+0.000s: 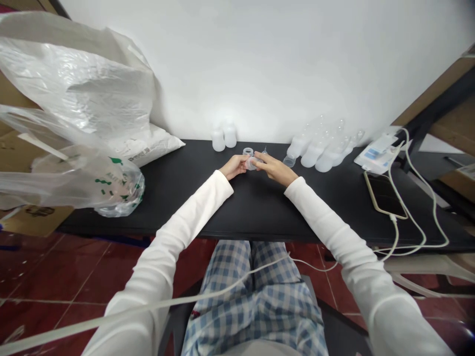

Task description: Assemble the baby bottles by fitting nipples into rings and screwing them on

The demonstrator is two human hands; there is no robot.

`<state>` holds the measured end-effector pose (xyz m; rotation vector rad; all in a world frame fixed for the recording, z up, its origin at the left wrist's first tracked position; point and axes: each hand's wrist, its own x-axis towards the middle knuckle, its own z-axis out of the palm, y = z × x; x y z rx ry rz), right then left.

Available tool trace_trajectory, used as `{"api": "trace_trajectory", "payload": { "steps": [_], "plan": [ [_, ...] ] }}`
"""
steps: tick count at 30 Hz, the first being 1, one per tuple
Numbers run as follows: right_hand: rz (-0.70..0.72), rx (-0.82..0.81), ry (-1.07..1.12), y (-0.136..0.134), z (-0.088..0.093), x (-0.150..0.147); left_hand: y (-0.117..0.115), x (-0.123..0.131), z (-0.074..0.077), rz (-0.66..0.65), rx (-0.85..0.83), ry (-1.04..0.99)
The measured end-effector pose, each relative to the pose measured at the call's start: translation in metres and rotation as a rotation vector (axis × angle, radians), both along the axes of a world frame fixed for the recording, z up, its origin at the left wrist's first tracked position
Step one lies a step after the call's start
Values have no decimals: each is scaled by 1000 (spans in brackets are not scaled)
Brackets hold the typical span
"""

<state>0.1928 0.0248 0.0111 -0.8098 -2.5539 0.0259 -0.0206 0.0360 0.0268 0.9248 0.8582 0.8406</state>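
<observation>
Near the middle of the black table, my left hand (236, 166) pinches a small translucent ring-shaped piece (251, 163) from its left side. My right hand (273, 168) has its fingers on the right side of the same piece. Just behind it lies another clear ring (248, 151), and a small pointed clear part (264, 151) shows behind my right fingers. Two white translucent bottles (224, 137) stand against the wall. To the right is a group of several milky bottles with clear pointed tops (324, 151); a clear cap (289, 160) sits at its left edge.
On the left, a large white plastic bag (85, 89) and a clear bag with green print (118, 183) cover the table's end. A phone (386, 194) with a white cable (423, 185) and some packets (376, 153) lie at the right on the black table (237, 212).
</observation>
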Motion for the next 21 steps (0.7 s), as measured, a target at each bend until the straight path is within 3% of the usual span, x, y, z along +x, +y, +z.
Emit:
{"api": "trace_trajectory", "payload": {
  "steps": [3,5,10,13,16,21],
  "plan": [
    [22,-36,70,-4,4,-1,3,-3,-1,-51,-57,12],
    [-46,-63,230,-4,4,-3,2,-1,-4,-7,-21,-14],
    [-345,-280,767,1,-5,-9,-4,13,-17,80,373,45],
    [-356,-508,929,-1,-10,-17,-9,18,-21,165,667,201],
    [-363,-613,985,-4,-13,-25,-14,19,-22,237,850,298],
    [-260,-702,1016,-5,-15,-32,-20,21,-21,308,843,253]
  ]
}}
